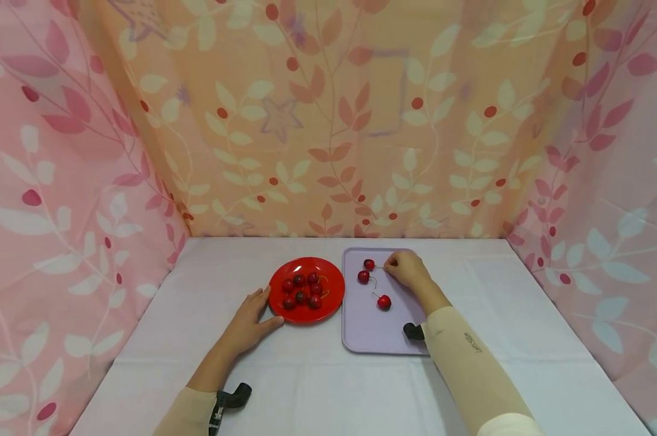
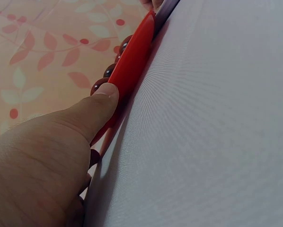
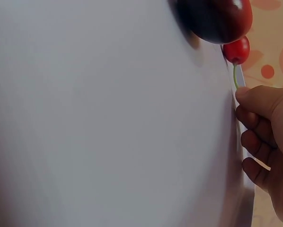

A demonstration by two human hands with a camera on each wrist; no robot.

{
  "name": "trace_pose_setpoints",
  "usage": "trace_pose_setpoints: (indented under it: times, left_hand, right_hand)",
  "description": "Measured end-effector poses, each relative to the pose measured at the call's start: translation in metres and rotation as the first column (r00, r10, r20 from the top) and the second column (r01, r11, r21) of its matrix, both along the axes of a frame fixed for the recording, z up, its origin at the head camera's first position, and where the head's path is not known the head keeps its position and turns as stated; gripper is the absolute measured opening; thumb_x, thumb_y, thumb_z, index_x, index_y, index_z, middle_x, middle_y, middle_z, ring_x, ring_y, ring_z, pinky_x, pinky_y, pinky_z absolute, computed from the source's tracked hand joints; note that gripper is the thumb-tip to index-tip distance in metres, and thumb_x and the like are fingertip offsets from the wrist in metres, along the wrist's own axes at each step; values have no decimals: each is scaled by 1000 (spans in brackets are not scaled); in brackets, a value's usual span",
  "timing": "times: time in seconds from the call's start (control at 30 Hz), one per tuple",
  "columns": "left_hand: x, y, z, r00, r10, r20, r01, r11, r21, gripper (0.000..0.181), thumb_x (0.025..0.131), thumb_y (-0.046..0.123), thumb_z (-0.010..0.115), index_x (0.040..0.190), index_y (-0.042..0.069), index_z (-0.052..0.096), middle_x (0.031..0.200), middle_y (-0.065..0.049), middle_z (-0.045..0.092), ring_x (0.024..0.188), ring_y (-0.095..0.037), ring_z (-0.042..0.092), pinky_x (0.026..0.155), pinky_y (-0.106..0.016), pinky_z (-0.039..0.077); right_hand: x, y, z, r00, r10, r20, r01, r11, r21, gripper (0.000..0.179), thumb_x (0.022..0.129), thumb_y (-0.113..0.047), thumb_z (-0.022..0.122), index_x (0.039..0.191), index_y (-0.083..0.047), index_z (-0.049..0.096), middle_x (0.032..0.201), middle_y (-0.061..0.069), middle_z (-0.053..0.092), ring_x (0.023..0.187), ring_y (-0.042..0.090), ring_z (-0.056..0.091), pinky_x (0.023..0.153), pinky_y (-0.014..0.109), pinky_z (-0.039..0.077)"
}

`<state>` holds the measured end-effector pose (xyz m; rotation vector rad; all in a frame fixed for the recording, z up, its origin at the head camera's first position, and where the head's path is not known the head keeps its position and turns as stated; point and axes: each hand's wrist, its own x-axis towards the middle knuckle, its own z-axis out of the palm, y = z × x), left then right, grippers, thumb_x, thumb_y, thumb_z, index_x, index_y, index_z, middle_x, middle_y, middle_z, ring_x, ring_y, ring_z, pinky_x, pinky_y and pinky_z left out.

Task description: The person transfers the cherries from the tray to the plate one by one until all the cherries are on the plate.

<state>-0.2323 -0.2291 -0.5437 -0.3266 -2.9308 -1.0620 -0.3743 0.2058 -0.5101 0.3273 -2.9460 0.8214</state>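
Note:
My right hand pinches the stem of a red cherry between thumb and fingertips, over the back of the lilac tray. In the right wrist view, the green stem runs from the thumb tip to that cherry. Two other cherries, one close by and one nearer the front, lie on the tray. My left hand touches the left edge of a red plate, fingers and thumb spread along it. The thumb lies on the rim; the other fingers are mostly hidden in the left wrist view.
Several dark red cherries sit together on the plate, some with stems. Plate and tray stand side by side on a white-covered table. Floral curtains enclose the back and both sides.

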Motion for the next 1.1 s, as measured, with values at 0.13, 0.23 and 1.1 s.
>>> trace_pose_setpoints:
  times: [0.13,0.23,1.1]
  left_hand:
    - [1,0,0,1000,3,6,-3,1000,5,98,88,60,72,163,16,28,167,-7,33,156,-39,19,118,-68,24]
    - [2,1,0,1000,7,10,-7,1000,3,99,87,61,72,163,17,28,167,-8,33,156,-40,19,118,-69,25]
    - [3,2,3,1000,17,13,-17,1000,-8,99,87,60,72,164,17,27,167,-8,33,157,-39,18,119,-67,24]
  right_hand:
    - [1,2,-1,1000,-17,1,17,999,-36,12,93,-20,74,88,-10,78,86,3,72,86,23,62,88,43,52]
    - [2,3,-2,1000,-26,-2,26,998,-53,12,93,-19,72,87,-11,77,85,3,71,86,23,61,86,42,51]
    - [13,-5,43,1000,12,-15,-13,992,-129,14,94,-21,73,93,-8,78,85,4,72,84,22,61,81,38,53]
